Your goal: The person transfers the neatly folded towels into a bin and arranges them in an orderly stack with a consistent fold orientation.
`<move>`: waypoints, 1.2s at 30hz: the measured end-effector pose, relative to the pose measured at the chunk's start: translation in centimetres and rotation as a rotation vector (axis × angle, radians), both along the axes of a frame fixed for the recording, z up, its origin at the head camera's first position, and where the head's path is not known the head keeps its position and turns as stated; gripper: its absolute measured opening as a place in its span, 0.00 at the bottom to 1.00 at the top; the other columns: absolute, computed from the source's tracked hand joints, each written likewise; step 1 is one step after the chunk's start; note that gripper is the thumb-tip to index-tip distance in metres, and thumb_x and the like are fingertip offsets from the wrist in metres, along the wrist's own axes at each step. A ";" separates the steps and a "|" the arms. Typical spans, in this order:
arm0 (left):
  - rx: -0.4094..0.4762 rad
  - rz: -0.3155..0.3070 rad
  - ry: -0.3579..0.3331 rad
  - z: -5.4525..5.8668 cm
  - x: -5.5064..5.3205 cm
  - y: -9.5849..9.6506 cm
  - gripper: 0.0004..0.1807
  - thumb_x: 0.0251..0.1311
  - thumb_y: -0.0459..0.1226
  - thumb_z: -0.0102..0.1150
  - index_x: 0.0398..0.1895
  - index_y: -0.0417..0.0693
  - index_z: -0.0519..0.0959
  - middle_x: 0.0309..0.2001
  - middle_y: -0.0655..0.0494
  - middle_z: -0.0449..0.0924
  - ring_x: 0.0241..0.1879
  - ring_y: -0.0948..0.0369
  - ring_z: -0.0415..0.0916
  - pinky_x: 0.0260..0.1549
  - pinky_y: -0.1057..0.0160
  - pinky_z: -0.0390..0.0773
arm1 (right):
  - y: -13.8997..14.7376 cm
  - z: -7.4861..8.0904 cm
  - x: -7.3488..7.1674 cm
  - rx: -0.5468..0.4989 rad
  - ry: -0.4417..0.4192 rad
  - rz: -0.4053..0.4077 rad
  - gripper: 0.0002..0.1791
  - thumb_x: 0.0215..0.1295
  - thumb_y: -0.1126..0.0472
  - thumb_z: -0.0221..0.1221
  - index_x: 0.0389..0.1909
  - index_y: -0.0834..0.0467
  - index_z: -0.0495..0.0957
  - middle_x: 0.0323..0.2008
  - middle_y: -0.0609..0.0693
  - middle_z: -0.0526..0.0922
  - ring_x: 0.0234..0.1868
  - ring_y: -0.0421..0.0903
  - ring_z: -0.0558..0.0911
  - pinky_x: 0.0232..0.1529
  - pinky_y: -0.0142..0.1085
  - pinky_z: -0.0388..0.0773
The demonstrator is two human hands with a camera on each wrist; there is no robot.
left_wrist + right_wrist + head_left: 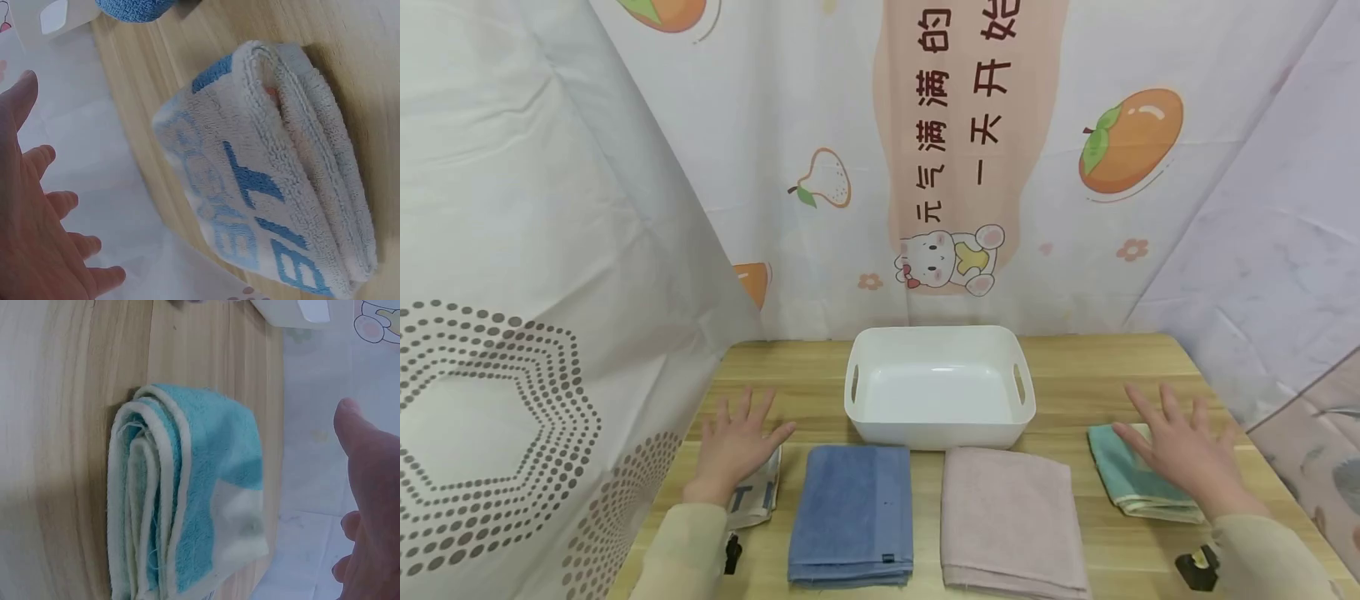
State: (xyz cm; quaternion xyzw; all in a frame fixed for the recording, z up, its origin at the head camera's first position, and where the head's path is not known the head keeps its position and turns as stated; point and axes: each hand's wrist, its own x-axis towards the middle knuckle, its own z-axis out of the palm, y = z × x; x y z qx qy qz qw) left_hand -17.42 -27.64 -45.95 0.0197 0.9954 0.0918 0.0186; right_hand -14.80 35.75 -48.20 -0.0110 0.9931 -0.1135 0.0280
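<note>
In the head view my left hand [737,448] hovers with fingers spread above a folded white towel with blue lettering [250,181], which it partly covers. On the other side my right hand [1187,450], fingers also apart, is over a folded teal and cream towel [206,481]. Neither hand holds anything; both wrist views show a gap between hand and towel. Between the hands lie a folded blue towel [853,512] and a folded pale pink towel [1009,518], side by side. Behind these two stands a white plastic basket [940,435] with handle holes, nothing inside it.
Everything rests on a wood-grain table [1075,367]. A printed curtain [820,100] hangs right behind its back edge, with more fabric [490,208] along the left side and a pale sheet [1285,233] on the right. Dark straps show at both wrists.
</note>
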 end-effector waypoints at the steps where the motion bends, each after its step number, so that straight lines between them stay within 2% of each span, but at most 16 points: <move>1: 0.003 -0.002 -0.004 0.1 0.0 0.0 0.47 0.70 0.70 0.41 0.83 0.55 0.53 0.81 0.36 0.42 0.75 0.24 0.37 0.65 0.20 0.43 | -0.1 0.1 0.0 0.001 0.007 0.003 0.46 0.75 0.28 0.40 0.83 0.43 0.36 0.76 0.76 0.40 0.68 0.89 0.37 0.53 0.87 0.30; 10: 0.015 -0.040 0.019 1.3 0.3 1.0 0.48 0.68 0.72 0.41 0.83 0.56 0.51 0.81 0.38 0.43 0.75 0.25 0.37 0.67 0.22 0.44 | -0.7 0.7 -0.3 -0.007 0.037 0.046 0.47 0.74 0.28 0.43 0.84 0.43 0.37 0.77 0.74 0.40 0.69 0.87 0.39 0.55 0.85 0.34; 15: 0.034 -0.094 0.087 1.8 0.9 2.4 0.45 0.70 0.66 0.49 0.82 0.53 0.55 0.80 0.38 0.48 0.75 0.25 0.42 0.67 0.23 0.49 | -0.2 0.8 -0.2 -0.019 0.005 0.055 0.48 0.74 0.28 0.44 0.83 0.42 0.33 0.77 0.75 0.38 0.69 0.88 0.38 0.55 0.85 0.34; 20: 0.061 -0.144 0.111 1.8 1.1 4.0 0.44 0.70 0.63 0.52 0.82 0.55 0.54 0.80 0.39 0.49 0.75 0.28 0.47 0.67 0.23 0.51 | 0.4 0.7 0.0 -0.034 -0.010 0.063 0.49 0.74 0.29 0.47 0.83 0.41 0.32 0.78 0.73 0.35 0.69 0.88 0.38 0.55 0.85 0.34; 29: 0.088 -0.189 0.105 1.8 0.2 5.9 0.44 0.70 0.65 0.50 0.83 0.60 0.52 0.82 0.44 0.47 0.76 0.32 0.49 0.68 0.29 0.57 | 1.1 0.5 0.4 -0.058 -0.032 0.084 0.50 0.73 0.32 0.51 0.83 0.43 0.34 0.78 0.73 0.35 0.67 0.90 0.41 0.54 0.86 0.39; 36: 0.087 -0.222 0.116 2.2 -0.4 7.0 0.45 0.69 0.68 0.47 0.83 0.61 0.52 0.82 0.46 0.47 0.76 0.33 0.49 0.69 0.31 0.57 | 1.9 0.3 0.9 -0.057 -0.057 0.093 0.51 0.72 0.31 0.52 0.84 0.43 0.35 0.78 0.74 0.37 0.66 0.91 0.44 0.53 0.86 0.42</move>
